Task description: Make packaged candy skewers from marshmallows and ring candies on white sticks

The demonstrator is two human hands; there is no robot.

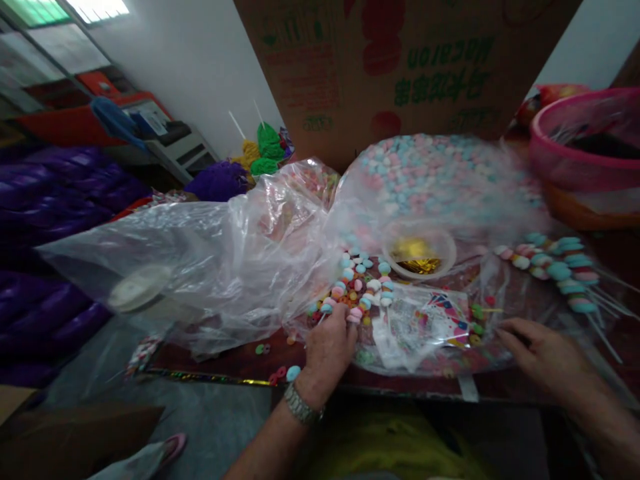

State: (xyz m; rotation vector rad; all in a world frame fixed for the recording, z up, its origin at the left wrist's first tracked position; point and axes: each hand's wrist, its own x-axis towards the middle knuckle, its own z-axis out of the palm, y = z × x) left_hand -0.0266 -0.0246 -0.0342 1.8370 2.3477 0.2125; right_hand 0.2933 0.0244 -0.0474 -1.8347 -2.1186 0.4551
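Note:
My left hand (330, 343), with a metal watch on the wrist, is closed around the lower ends of candy skewers (386, 283) threaded with blue, white and pink pieces. They lie over loose gummy rings (356, 285) in clear plastic. To the right, my right hand (543, 350) is at the edge of that plastic with its fingers bent together; whatever they pinch is hidden. Close to its fingertips is a short row of green gummy rings (477, 320). Between my hands lies a clear printed packet (435, 317). Finished-looking candy skewers (575, 273) rest at the right.
Behind the skewers is a large clear bag of pastel candies (425, 173). A round tub (445, 257) holds gold ties. A cardboard box (410, 73) stands at the back, a pink basin (545, 137) at right. Crumpled plastic (210, 247) covers the table's left side.

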